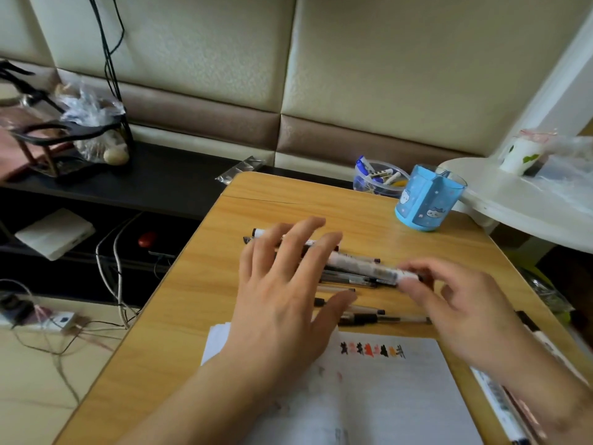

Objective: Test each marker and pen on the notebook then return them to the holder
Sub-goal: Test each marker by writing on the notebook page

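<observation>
Several pens and markers (349, 277) lie in a loose pile on the wooden table (199, 284), beyond the open notebook (385, 396), whose page carries a row of black and red test scribbles. My left hand (282, 284) hovers over the pile's left part with fingers spread and straight. My right hand (455, 303) pinches the right end of a white marker (362, 263) lying across the pile. The blue pen holder (426, 203) stands empty at the far right of the table.
A clear tub with small items (375, 178) sits behind the holder. Two more pens (500, 399) lie along the table's right edge. A white round side table (526, 200) with a cup stands to the right. Cables and a power strip (48, 322) lie on the floor at left.
</observation>
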